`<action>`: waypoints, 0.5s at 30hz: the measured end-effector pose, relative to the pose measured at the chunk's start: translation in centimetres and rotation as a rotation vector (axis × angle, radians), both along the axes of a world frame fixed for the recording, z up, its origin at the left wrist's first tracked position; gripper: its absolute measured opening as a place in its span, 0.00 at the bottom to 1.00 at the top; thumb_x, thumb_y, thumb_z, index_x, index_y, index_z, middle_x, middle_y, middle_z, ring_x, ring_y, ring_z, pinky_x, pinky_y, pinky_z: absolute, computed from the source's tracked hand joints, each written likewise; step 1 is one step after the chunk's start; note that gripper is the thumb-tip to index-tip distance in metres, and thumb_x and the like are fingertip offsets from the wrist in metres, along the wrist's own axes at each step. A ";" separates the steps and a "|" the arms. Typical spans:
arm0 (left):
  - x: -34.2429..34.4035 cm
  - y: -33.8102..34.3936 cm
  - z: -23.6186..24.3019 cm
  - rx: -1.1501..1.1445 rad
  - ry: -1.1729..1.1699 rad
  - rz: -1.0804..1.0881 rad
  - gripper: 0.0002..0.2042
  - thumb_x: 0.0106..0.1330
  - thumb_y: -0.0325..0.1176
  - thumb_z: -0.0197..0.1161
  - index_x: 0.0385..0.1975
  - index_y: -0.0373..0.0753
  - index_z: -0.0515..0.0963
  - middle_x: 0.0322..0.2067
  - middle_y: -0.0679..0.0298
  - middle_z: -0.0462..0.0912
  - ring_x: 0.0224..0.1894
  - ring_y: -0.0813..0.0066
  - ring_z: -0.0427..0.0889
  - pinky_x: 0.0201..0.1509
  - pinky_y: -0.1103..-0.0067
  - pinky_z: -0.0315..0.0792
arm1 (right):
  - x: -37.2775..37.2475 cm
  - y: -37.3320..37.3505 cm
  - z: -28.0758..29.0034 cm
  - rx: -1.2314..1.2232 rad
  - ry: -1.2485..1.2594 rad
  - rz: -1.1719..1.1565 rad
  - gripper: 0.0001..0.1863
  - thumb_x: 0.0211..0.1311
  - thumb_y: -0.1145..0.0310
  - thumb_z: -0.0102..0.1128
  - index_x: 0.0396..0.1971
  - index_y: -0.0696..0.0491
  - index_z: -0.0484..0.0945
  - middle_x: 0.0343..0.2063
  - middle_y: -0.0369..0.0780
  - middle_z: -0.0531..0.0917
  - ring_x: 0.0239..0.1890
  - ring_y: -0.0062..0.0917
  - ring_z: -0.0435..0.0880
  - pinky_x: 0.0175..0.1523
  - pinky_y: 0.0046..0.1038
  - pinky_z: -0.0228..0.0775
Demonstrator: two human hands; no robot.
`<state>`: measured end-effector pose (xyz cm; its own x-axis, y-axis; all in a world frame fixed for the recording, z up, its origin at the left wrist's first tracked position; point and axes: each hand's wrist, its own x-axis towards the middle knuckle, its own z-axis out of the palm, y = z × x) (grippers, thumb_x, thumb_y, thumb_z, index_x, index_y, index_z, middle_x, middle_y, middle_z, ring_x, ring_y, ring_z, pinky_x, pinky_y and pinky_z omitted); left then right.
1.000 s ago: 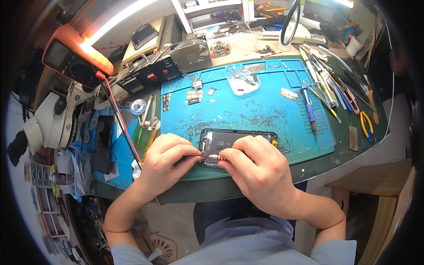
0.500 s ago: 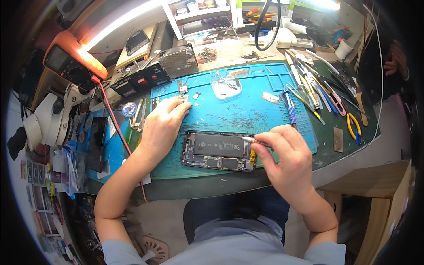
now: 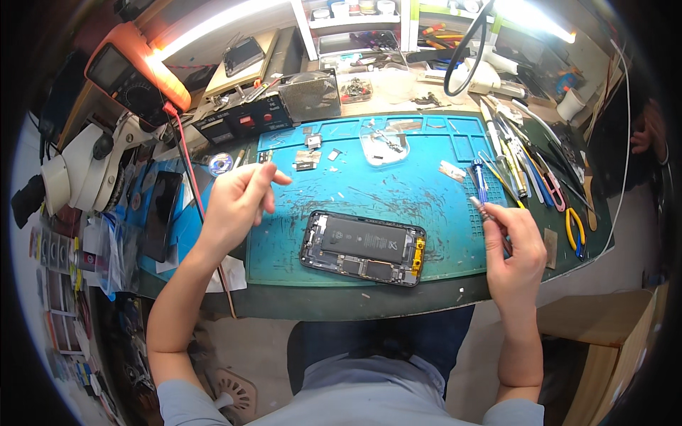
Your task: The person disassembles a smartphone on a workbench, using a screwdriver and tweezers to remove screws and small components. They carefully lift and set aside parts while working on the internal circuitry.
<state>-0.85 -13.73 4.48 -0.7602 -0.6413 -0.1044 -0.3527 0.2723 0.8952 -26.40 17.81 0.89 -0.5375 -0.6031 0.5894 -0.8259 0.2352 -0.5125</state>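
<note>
An opened smartphone (image 3: 348, 267) lies on the blue work mat (image 3: 426, 192), its black battery (image 3: 366, 238) and circuit board bare, with a yellow piece at its right end. My right hand (image 3: 517, 248) is off to the right of the phone, fingers pinched round a slim tool (image 3: 484, 207) with a silvery end; its exact kind is unclear. My left hand (image 3: 240, 202) hovers over the mat's left side, fingers loosely apart and nothing seen in them. Small metal parts (image 3: 310, 145) lie beyond it.
A clear dish (image 3: 384, 148) of tiny parts sits at the mat's far side. A blue screwdriver (image 3: 480, 181), tweezers and yellow-handled pliers (image 3: 575, 226) lie to the right. An orange multimeter (image 3: 135, 82) with a red lead stands at left, beside a dark phone (image 3: 162, 216).
My right hand has drawn away from the phone to the right with the slim tool. My left hand has left the small parts, moved nearer, and its fingers have parted.
</note>
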 end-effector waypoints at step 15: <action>-0.6 4.9 -0.6 -0.624 0.028 -0.602 0.48 0.53 0.40 0.87 0.76 0.34 0.70 0.68 0.50 0.77 0.68 0.49 0.76 0.74 0.60 0.70 | -2.9 1.4 -0.3 0.245 -0.019 -0.172 0.13 0.70 0.79 0.67 0.52 0.54 0.87 0.43 0.40 0.86 0.36 0.30 0.83 0.45 0.34 0.75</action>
<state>-1.46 -8.79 3.87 -0.9857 -0.0630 0.1564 0.0292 0.8499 0.5262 -29.28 19.26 0.56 -0.6541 -0.6251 0.4259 -0.7536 0.4899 -0.4383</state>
